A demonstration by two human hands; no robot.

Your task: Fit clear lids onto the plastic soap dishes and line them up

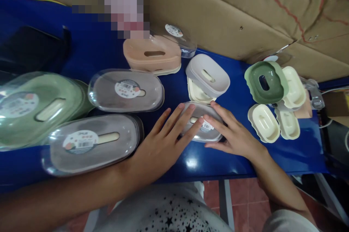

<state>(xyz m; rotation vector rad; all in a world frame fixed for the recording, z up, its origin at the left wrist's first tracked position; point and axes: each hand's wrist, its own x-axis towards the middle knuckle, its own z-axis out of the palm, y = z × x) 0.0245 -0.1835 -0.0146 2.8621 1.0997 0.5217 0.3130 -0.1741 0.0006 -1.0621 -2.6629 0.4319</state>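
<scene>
A small grey soap dish with a clear lid [201,134] lies on the blue table under both hands. My left hand [170,139] rests on its left part, fingers spread and stretched over the lid. From the right, my right hand [236,134] touches the lid with spread fingers, near a white barcode sticker [207,124]. The fingers partly cover the dish and sticker. Just behind sits a lidless light grey soap dish [222,77], tilted on a cream tray [195,92].
On the left stand lidded grey dishes [152,97] and a lidded green dish [69,97]. A peach dish [131,52] sits at the back beside a clear lid [188,48]. To the right are a dark green dish [275,90] and cream trays [264,123]. Cardboard [207,17] lines the back.
</scene>
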